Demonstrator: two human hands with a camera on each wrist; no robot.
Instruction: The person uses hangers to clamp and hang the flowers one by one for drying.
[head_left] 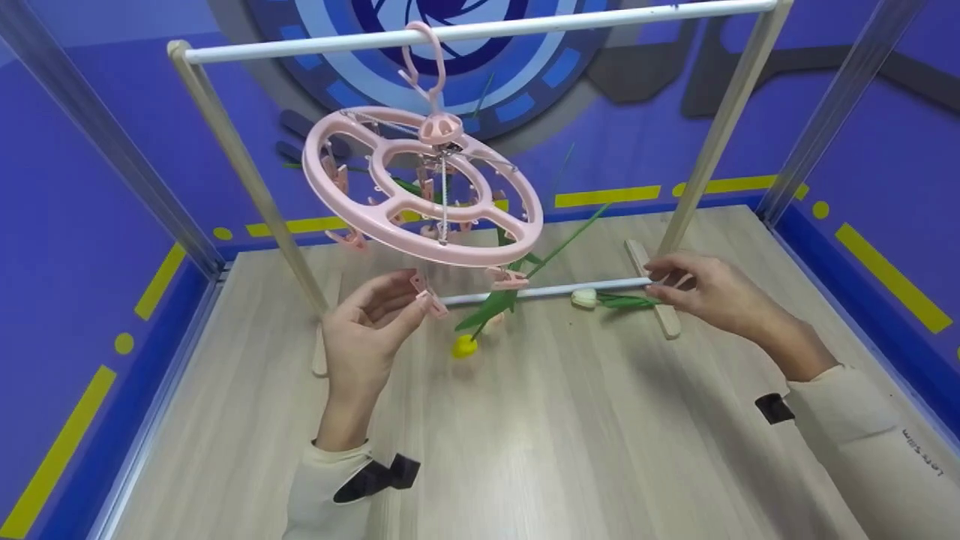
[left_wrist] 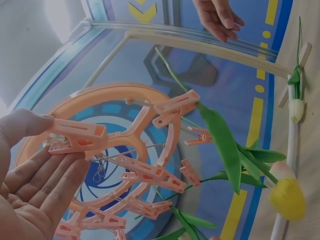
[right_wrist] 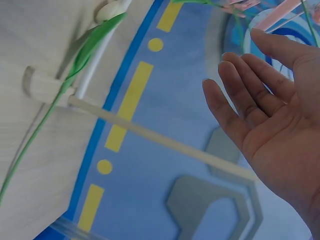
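My left hand (head_left: pixel 364 330) pinches a pink clothes peg (left_wrist: pixel 82 134) between thumb and fingers. This peg hangs below the near rim of a round pink drying hanger (head_left: pixel 349 214). To its right, another peg (head_left: pixel 508 279) grips the stem of a yellow tulip (head_left: pixel 464 346), which hangs head down. More pegs and green leaves show under the ring in the left wrist view. My right hand (head_left: pixel 712 292) hovers near the frame's right foot with relaxed fingers and nothing between them. Below it a white tulip (head_left: pixel 584 298) lies on the table, its green stem (right_wrist: pixel 37 130) stretching across the foot.
The hanger hooks over the white top bar (head_left: pixel 570 27) of a wooden frame, whose posts (head_left: pixel 724 127) stand on flat feet (head_left: pixel 670 321). A white lower bar (head_left: pixel 555 289) crosses between them. Blue printed walls (head_left: pixel 885 195) enclose the wooden table (head_left: pixel 540 450).
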